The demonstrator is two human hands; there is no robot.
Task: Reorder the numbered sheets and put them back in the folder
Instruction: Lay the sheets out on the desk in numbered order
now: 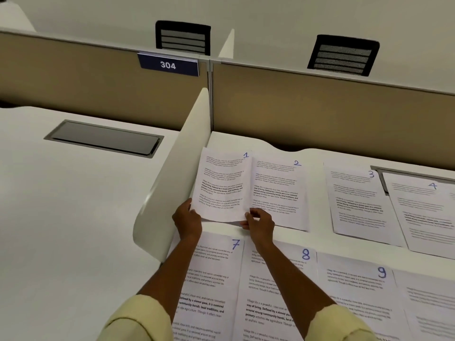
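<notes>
Printed sheets with blue handwritten numbers lie spread on a white desk (312, 238). Sheet 1 (221, 185) is lifted at its near edge. My left hand (187, 219) grips its lower left corner and my right hand (259, 223) pinches its lower right corner. Sheet 2 (278, 193) lies flat just right of it, partly under its edge. Sheets 3 (357, 203) and 4 (423, 212) follow to the right. In the near row lie sheets 7 (209, 286), 8 (270, 303) and 9 (357, 291). No folder is in view.
A white curved divider (172, 183) stands left of the sheets, touching sheet 1's left side. A tan partition (320, 112) with a "304" sign (168, 65) closes the back. A grey cable hatch (103, 137) sits in the left desk. Two black chair backs show behind.
</notes>
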